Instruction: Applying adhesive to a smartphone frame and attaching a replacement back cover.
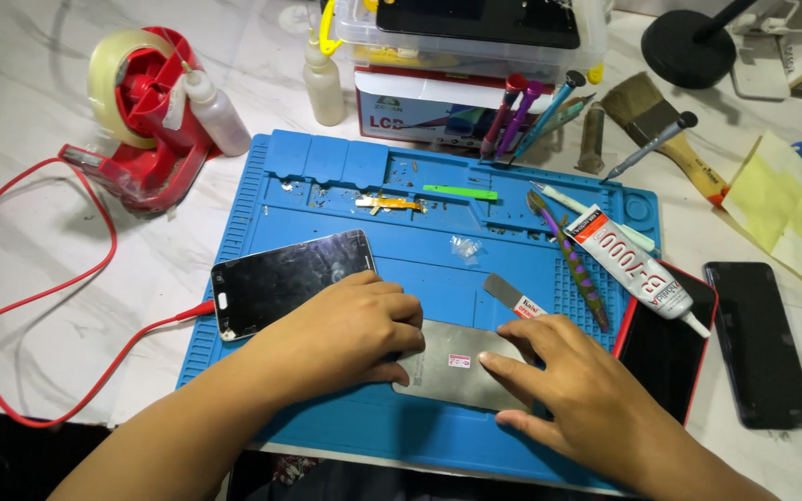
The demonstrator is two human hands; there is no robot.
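2 hands [355, 325] on 1 metal plate [452, 371], 1 phone [285, 278] nearby

blue mat [308, 176] | grey plate [447, 371] | red cable [39, 297] | purple-green striped tool [570, 260]

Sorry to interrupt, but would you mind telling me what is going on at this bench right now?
A person is working over a blue repair mat on a white table. Both hands rest on a flat grey metal panel: the left hand presses its left edge, the right hand lies on its right side. A dark phone on a red cable lies just left of them. A glue tube, a striped tool and screwdrivers lie further back.
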